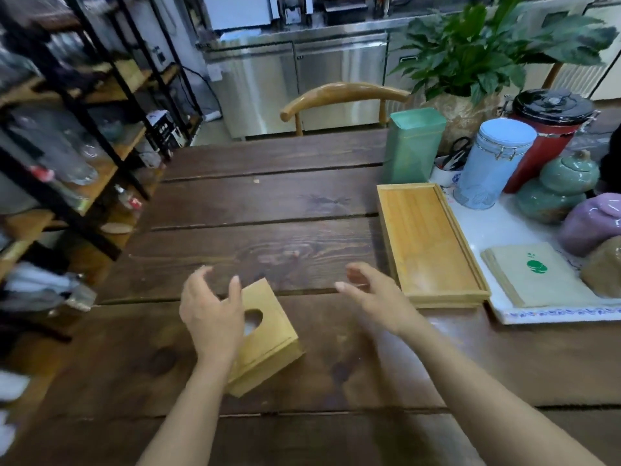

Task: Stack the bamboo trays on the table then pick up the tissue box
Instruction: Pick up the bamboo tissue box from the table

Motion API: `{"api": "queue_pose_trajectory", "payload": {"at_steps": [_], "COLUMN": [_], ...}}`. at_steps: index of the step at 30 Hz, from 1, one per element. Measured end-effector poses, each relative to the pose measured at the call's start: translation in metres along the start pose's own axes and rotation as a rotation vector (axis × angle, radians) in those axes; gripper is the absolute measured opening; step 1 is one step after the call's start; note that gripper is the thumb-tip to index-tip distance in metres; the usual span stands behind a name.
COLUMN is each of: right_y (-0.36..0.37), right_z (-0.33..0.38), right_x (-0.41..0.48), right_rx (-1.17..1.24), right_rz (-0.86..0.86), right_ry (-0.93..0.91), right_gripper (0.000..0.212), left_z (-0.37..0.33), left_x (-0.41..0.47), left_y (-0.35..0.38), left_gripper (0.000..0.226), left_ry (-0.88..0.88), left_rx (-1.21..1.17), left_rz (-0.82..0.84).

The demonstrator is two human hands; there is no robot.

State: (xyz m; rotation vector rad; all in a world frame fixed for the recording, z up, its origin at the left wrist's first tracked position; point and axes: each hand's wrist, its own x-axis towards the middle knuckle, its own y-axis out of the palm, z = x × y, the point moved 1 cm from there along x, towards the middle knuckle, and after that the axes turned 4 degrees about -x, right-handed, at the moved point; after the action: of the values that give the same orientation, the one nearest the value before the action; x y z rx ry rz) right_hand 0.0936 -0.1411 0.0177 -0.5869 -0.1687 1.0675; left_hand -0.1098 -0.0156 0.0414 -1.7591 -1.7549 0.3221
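Observation:
The bamboo trays (428,243) lie stacked on the right of the dark wooden table (268,203), long side running away from me. A square bamboo tissue box (268,334) with an oval slot on top sits on the table near me, turned at an angle. My left hand (210,314) hovers over the box's left part with fingers spread, covering part of the slot; I cannot tell whether it touches. My right hand (376,294) is open in the air between the box and the trays, holding nothing.
Right of the trays stand a green tin (415,146), a blue clip-top jar (494,163), a red pot, teal ceramic jars (561,186), a plant, and paper packets (537,274) on a white tray. A wooden chair (342,92) is at the far side. Shelving (67,146) lines the left.

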Motion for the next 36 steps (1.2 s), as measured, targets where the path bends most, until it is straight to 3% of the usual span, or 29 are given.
{"api": "queue_pose_trajectory", "payload": {"at_steps": [5,9,13,21,28,32,36], "right_y": [0.075,0.109,0.123,0.19,0.274,0.312,0.335], "right_z": [0.021,0.039,0.062,0.124,0.169,0.185,0.191], "right_x": [0.004,0.002,-0.01,-0.061,-0.104,-0.123,-0.13], "right_rx": [0.326,0.44,0.418,0.527,0.693,0.687,0.628], "right_rz": [0.146,0.267,0.315,0.447,0.71,0.816,0.873], "right_ry": [0.192,0.323,0.313,0.288,0.501,0.527,0.516], "right_gripper": [0.079,0.076,0.053,0.08,0.053,0.048,0.046], "left_z": [0.06,0.072,0.078,0.13,0.19,0.22,0.242], "left_x": [-0.018,-0.043,-0.044,-0.011,0.016,0.004,-0.01], "left_y": [-0.025,-0.014,-0.019,-0.123,-0.248,-0.293,-0.311], "left_gripper": [0.073,0.068,0.052,0.056,0.052,0.025,0.021], "left_ry": [-0.548,-0.831,-0.835,-0.768,-0.764,-0.849,-0.892], "left_rx": [-0.192,-0.649,-0.845,-0.828,-0.576,-0.634,-0.678], "left_rz": [0.132,0.289,0.402,0.561,0.543,0.504,0.46]}}
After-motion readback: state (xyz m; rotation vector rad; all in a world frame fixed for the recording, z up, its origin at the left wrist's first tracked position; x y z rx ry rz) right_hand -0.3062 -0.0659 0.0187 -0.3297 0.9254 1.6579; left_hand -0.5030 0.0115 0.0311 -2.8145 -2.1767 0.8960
